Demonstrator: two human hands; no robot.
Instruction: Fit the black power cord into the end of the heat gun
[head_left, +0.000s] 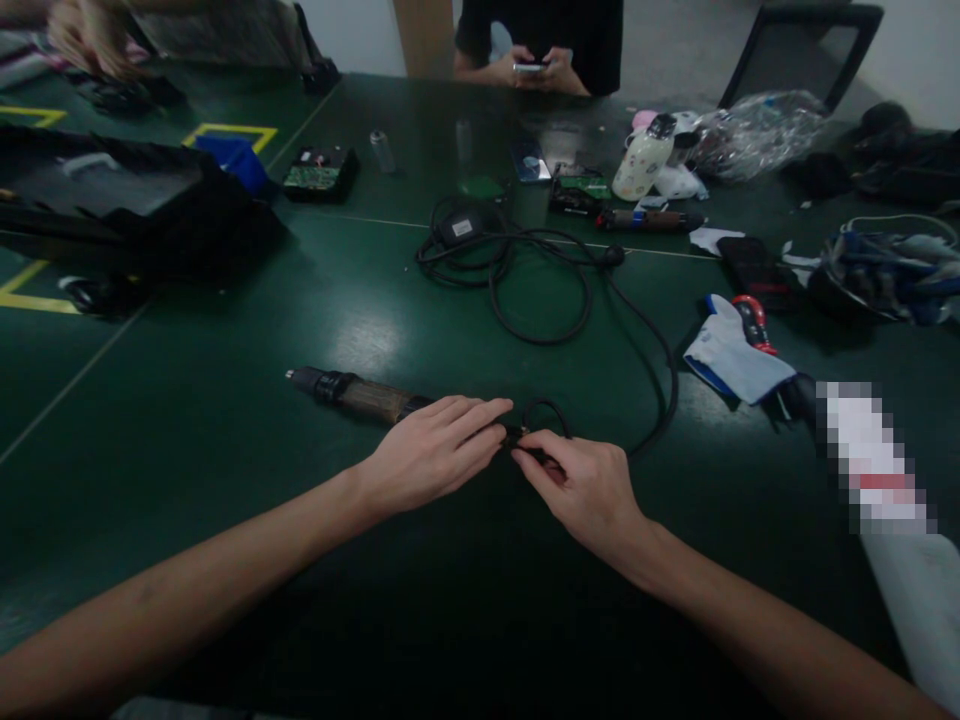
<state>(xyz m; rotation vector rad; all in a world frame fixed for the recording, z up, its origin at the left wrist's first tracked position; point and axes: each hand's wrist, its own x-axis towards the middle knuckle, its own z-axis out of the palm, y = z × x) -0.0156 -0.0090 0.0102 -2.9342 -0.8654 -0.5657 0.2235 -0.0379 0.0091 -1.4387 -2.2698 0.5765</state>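
An electric screwdriver [367, 397] lies on the dark green table [247, 420], its tip toward the left. My left hand [439, 445] is wrapped over its rear end, fingers pointing right. Close by on the right, my right hand [589, 485] pinches the cable end at the back of the screwdriver; the exact contact is partly hidden by the fingers. A black cable [667, 400] runs from there in a loop to the right and back to a coil in the middle, beside a black adapter [463, 225].
A black tray-like housing [112, 195] stands at the left, near a blue bin [236, 163]. Gloves [739, 355], a second screwdriver [652, 220], a bottle [643, 160] and circuit boards [319, 175] lie farther back. Across the table a person holds a phone; another person's hands show at upper left.
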